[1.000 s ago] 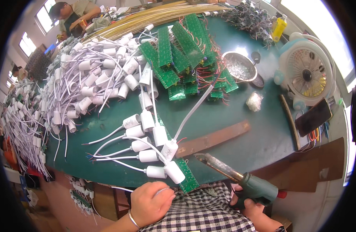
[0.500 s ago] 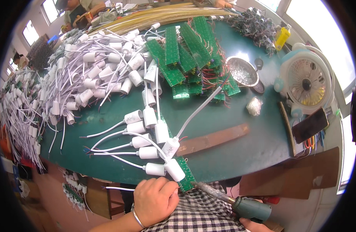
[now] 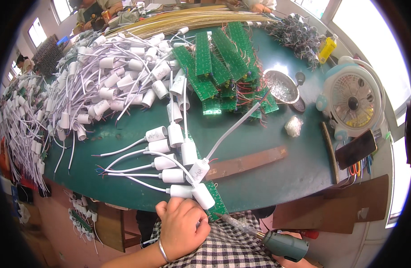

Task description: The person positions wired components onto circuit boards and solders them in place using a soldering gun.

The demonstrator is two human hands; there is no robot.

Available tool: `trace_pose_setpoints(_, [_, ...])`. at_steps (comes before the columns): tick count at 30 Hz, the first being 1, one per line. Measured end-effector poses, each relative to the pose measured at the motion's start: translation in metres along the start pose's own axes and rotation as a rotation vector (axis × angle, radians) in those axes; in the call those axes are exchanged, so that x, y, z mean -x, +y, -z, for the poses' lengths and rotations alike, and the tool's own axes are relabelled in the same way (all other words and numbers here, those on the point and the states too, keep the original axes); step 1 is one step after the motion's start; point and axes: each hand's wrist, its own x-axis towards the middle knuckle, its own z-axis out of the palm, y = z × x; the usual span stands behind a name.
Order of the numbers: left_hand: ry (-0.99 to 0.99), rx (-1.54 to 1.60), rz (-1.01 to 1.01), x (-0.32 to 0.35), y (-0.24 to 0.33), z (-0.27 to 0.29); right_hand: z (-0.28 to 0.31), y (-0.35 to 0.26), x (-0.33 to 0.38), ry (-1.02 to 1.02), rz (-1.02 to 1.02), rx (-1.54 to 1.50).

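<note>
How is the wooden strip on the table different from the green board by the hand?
The wooden strip is brown, plain and long; the green board is green, shorter and partly hidden under a white cylinder. The strip lies alone with nothing touching it, while the board sits at the table edge beside the left hand. Both lie flat on the green table.

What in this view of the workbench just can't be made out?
- Right hand, head view: mostly cut off by the lower edge and hidden behind the soldering iron.
- Green circuit board: its near end is covered by the left hand and white capsules.
- Metal bowl: its contents are too small and glary.
- People at the far table edge: cropped by the fisheye rim.
</note>
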Motion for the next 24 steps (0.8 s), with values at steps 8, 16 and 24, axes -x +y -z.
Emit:
trace_pose_setpoints(8, [-0.022, -0.011, 0.005, -0.001, -0.001, -0.002, -0.001, -0.003, -0.006, -0.017, -0.045, -0.185])
trace_pose_setpoints(16, [-0.028, -0.011, 0.006, -0.001, -0.001, -0.001, -0.004, -0.013, -0.014, 0.002, -0.016, -0.177])
trace_pose_setpoints(24, [-0.037, -0.006, 0.013, -0.001, -0.001, -0.001, -0.001, -0.020, -0.023, -0.033, 0.013, -0.172])
